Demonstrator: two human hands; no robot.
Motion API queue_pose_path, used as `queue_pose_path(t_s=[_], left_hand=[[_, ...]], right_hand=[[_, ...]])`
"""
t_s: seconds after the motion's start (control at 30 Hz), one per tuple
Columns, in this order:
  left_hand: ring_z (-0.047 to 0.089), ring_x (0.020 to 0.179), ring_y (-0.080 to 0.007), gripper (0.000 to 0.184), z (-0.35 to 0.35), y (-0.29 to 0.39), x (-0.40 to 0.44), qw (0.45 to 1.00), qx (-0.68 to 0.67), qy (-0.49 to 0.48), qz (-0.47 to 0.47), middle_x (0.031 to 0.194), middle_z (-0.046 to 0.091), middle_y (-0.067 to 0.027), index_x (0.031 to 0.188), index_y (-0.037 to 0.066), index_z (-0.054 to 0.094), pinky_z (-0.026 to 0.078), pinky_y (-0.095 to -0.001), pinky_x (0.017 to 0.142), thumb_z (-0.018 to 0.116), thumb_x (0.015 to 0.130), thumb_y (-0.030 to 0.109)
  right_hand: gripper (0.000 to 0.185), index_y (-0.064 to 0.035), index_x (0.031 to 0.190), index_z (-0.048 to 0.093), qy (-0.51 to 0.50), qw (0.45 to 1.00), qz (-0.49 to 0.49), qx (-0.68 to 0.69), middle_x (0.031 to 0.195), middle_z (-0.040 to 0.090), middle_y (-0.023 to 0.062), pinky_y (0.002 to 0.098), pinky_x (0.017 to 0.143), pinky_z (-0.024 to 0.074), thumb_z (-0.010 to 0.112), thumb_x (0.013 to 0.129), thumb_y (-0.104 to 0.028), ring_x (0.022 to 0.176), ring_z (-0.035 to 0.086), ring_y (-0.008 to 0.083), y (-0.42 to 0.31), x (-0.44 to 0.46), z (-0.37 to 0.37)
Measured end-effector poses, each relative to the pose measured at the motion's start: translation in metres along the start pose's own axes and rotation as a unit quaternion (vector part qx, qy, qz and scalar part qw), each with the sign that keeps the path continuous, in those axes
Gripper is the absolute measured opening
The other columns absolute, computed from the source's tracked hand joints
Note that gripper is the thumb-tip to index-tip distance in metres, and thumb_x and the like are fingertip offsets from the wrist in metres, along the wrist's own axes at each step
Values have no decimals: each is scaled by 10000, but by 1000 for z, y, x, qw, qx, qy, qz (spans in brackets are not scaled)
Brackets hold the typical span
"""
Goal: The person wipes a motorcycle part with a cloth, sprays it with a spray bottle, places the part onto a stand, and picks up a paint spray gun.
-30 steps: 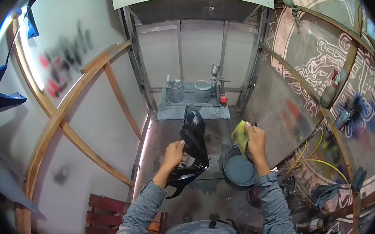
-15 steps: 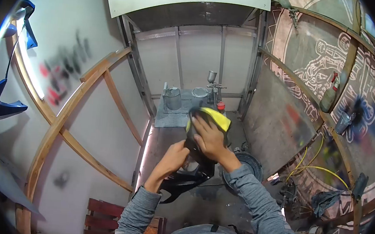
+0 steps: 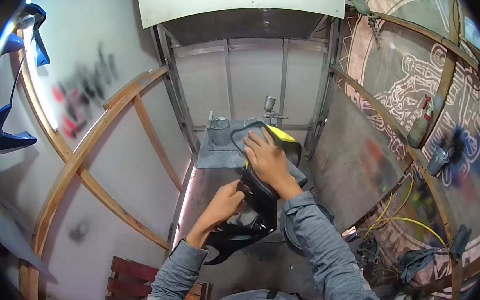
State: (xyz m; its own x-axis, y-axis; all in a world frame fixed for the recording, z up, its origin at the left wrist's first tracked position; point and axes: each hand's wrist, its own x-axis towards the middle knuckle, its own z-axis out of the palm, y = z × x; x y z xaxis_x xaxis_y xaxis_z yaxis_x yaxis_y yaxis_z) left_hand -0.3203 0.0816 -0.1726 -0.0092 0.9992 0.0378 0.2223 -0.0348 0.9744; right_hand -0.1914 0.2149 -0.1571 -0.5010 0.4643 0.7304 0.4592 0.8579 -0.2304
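My left hand [image 3: 224, 204] is closed around the edge of a glossy black plastic panel [image 3: 268, 210], which looks like a vehicle fairing with an opening in it. The panel hangs tilted in front of me, its lower part curving below my left hand. Against its upper part, my right hand [image 3: 267, 158] presses a grey and yellow cloth [image 3: 280, 134] with a dark border. The right fingers lie close together over the cloth; the thumb side is partly hidden. Much of the panel's top is covered by the cloth and the right hand.
Behind the panel, a grey stand [image 3: 214, 158] carries a container [image 3: 219, 132] and a spray gun [image 3: 269, 102]. A dark tub [image 3: 325, 212] sits on the floor. Yellow hose [image 3: 415, 220] runs along the right wall; blue panels [image 3: 4, 134] hang at left. A red slatted wooden piece [image 3: 128, 282] lies low left.
My right hand and the cloth have moved slightly up over the panel, and the cloth has spread, showing more grey. The left hand keeps its hold almost in place.
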Motion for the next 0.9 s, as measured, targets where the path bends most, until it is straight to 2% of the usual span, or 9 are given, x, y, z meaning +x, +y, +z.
queue_pose_path(t_s=[0.1, 0.17, 0.3, 0.37, 0.5, 0.57, 0.63, 0.7, 0.9], left_hand=[[436, 484, -73, 181, -5, -2, 1, 999, -49, 18, -2, 592, 464, 11, 933, -28, 570, 331, -250, 426, 436, 865, 73], [429, 474, -73, 166, -17, -11, 5, 991, -125, 21, -36, 599, 466, 13, 931, -18, 562, 329, -248, 424, 432, 865, 60], [421, 470, -78, 124, -9, -13, -5, 995, -92, 20, -25, 596, 465, 6, 899, -1, 539, 328, -258, 421, 431, 859, 44], [417, 466, -80, 123, 0, -5, -9, 999, -38, 12, -18, 586, 461, 3, 894, -7, 535, 332, -264, 423, 429, 857, 44], [423, 451, -89, 140, 4, -13, -8, 998, -3, 51, 28, 573, 461, -6, 926, -10, 538, 332, -266, 418, 427, 857, 42], [427, 447, -86, 183, -7, -12, -4, 991, -118, 59, -14, 572, 455, -3, 981, -9, 545, 337, -254, 414, 417, 857, 34], [412, 447, -76, 186, -9, -11, -6, 994, -100, 51, -1, 591, 445, 7, 990, -1, 538, 335, -248, 409, 409, 859, 25], [393, 446, -69, 191, -8, -11, -12, 993, -107, 56, 0, 616, 440, 14, 998, 0, 540, 325, -244, 405, 409, 861, 23], [390, 450, -62, 188, -18, -3, -1, 995, -94, 40, 7, 592, 428, 19, 1004, 10, 543, 307, -233, 412, 422, 863, 31]], right_hand=[[407, -36, 1287, 539, 61, 994, 18, -83, 1387, 485, 154, 546, 1057, 316, 517, 925, -222, 1328, 374, 377, -26, -31, 4], [413, -39, 1299, 528, 35, 999, 6, 25, 1403, 471, 149, 555, 1052, 318, 511, 927, -217, 1333, 367, 385, -35, -75, 16], [446, -16, 1315, 508, -7, 998, -62, -14, 1414, 452, 171, 539, 1065, 312, 523, 917, -217, 1337, 359, 395, -11, -59, 8], [491, 14, 1335, 477, -7, 998, 20, 57, 1428, 419, 210, 524, 1081, 300, 539, 905, -216, 1342, 341, 424, 8, -12, 8], [521, 39, 1341, 456, 4, 988, 97, 124, 1435, 393, 240, 511, 1088, 296, 553, 899, -218, 1349, 332, 428, 11, 1, 19], [520, 53, 1337, 451, 63, 998, -3, 5, 1429, 398, 245, 516, 1090, 287, 548, 903, -216, 1352, 337, 409, -18, -34, 21], [519, 42, 1346, 447, 58, 998, 6, 33, 1433, 402, 226, 511, 1099, 274, 546, 900, -205, 1357, 339, 390, -25, -45, 13], [509, 35, 1344, 455, 0, 996, -73, 51, 1441, 405, 193, 482, 1112, 262, 549, 890, -177, 1349, 335, 415, -13, -36, 2], [451, -27, 1319, 516, 27, 997, -72, -9, 1432, 431, 169, 490, 1100, 283, 552, 886, -151, 1348, 352, 386, -12, -11, -3]])
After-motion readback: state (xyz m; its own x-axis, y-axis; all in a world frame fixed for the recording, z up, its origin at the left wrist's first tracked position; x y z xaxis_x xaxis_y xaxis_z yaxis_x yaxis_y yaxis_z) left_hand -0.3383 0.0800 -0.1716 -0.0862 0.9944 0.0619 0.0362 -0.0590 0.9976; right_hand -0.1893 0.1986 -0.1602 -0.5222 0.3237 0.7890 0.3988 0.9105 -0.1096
